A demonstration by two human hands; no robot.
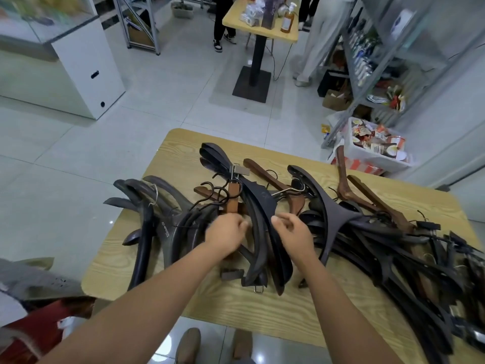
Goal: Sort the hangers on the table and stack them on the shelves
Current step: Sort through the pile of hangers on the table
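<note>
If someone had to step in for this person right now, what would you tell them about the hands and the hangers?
Left hand: curled in among the hangers; blurred, so its grip is unclear.
Right hand: grips the edge of the dark hanger stack mid-table.
Grey hangers lie grouped at the left, a dark tangled heap at the right, brown wooden hangers mixed in at the back, all on the table.
Done: some grouping.
Left: finish sorting; no hangers seen on the shelving.

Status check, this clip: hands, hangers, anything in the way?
Left hand curled among the hangers, blurred, grip unclear. Right hand pinches a black hanger. Rest heaped on the table, hooks tangled.
</note>
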